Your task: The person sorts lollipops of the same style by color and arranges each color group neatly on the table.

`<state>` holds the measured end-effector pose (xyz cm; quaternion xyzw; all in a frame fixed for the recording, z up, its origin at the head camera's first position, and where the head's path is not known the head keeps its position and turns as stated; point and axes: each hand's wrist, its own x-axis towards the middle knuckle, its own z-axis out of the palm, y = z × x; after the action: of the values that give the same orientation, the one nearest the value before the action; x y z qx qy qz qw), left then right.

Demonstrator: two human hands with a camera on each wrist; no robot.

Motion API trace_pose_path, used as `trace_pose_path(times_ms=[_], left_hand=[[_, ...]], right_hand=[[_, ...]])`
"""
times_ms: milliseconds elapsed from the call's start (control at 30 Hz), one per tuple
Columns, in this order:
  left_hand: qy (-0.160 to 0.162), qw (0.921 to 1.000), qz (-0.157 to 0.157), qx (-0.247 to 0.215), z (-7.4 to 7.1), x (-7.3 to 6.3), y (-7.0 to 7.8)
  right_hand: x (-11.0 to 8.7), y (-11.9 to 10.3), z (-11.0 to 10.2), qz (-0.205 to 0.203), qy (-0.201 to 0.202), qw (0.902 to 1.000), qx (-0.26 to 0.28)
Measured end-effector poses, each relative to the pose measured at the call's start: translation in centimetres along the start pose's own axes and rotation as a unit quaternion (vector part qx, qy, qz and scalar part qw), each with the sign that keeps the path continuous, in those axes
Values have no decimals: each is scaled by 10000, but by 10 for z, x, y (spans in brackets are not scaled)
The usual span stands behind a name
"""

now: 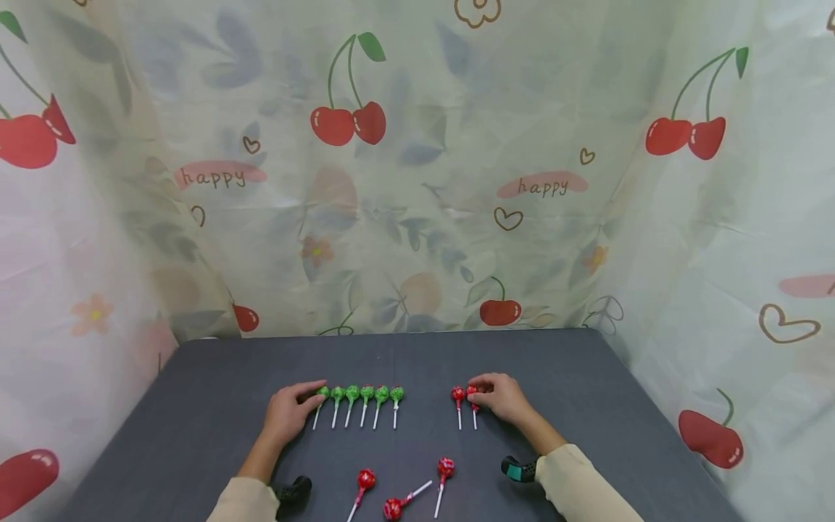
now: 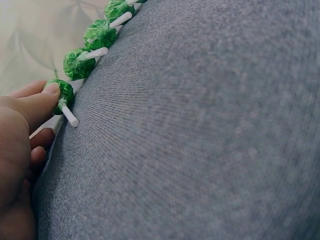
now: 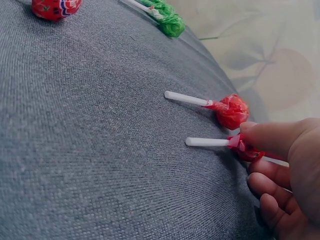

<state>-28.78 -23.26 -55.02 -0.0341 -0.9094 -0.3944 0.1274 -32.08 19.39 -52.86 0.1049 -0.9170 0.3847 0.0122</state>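
My left hand (image 1: 288, 412) pinches the head of a green lollipop (image 2: 65, 95) between thumb and forefinger, at the left end of a row of several green lollipops (image 1: 367, 392). Their white sticks point toward me. On the right, my right hand (image 1: 504, 397) pinches the head of a red lollipop (image 3: 245, 148), mostly covered by the fingers in the head view. Just left of it lies another red lollipop (image 3: 232, 111), its stick nearly parallel. Both held lollipops have their sticks close over the dark cloth.
Nearer to me lie three more red lollipops: one on the left (image 1: 366, 479), one tilted in the middle (image 1: 393, 509) and one on the right (image 1: 446, 467). A dark grey cloth (image 1: 196, 406) covers the table. A cherry-printed curtain (image 1: 417, 181) stands behind and at both sides.
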Motion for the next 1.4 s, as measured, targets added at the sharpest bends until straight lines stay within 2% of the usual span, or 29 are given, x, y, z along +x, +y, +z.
trace_pose_path(times_ms=[300, 567, 1400], left_hand=[[-28, 10000, -37, 4, -1, -1, 2], [71, 10000, 15, 17, -1, -2, 2], [18, 10000, 13, 19, -1, -2, 2]], right_hand=[[-1, 0, -1, 46, -55, 10000, 36], [0, 0, -2, 134, -252, 9996, 76], [1, -1, -1, 294, -223, 9987, 354]])
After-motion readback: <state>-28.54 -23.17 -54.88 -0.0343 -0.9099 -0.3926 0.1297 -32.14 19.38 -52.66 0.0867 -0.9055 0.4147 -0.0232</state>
